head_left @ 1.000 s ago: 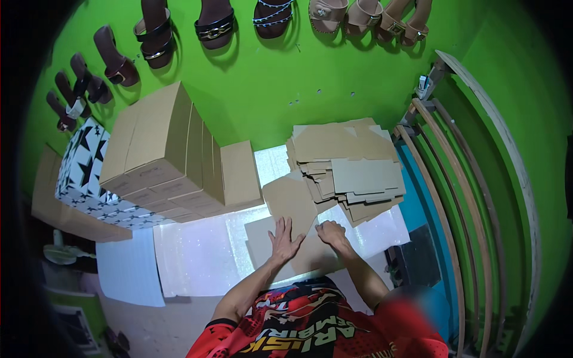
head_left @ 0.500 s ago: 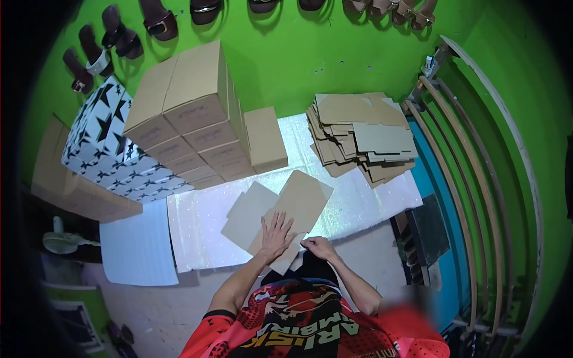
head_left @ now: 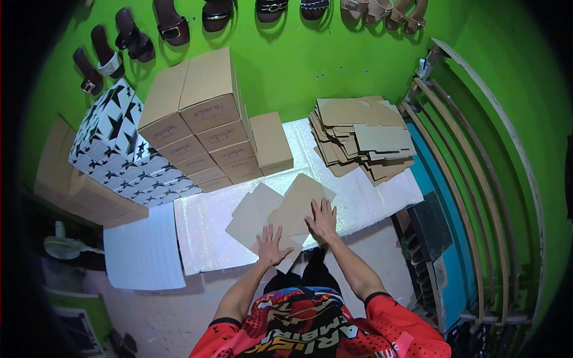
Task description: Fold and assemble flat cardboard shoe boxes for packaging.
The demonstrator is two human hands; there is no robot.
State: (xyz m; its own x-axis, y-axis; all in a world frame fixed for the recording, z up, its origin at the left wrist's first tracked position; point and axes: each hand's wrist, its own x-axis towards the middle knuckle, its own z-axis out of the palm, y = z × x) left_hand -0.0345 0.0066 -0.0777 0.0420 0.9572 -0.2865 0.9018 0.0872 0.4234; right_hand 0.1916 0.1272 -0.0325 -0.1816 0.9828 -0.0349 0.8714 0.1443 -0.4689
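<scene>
A flat brown cardboard blank [head_left: 280, 209] lies on the white glittery table [head_left: 203, 227], partly folded. My left hand [head_left: 271, 246] presses flat on its near edge, fingers spread. My right hand [head_left: 323, 219] presses flat on its right part, fingers spread too. Neither hand grips anything. A messy pile of more flat cardboard blanks [head_left: 361, 137] sits at the table's far right.
Stacks of brown shoe boxes [head_left: 203, 125] stand at the back left, a single brown box [head_left: 271, 143] beside them, and star-patterned boxes [head_left: 116, 149] further left. Sandals [head_left: 170, 24] hang on the green wall. Curved wooden rails [head_left: 477, 179] run along the right. A white sheet [head_left: 140, 250] and a small fan [head_left: 59, 247] lie left.
Both hands have shifted on the cardboard blank, now spread apart and pressing it flat. The view has tilted, so the table and boxes sit differently in frame.
</scene>
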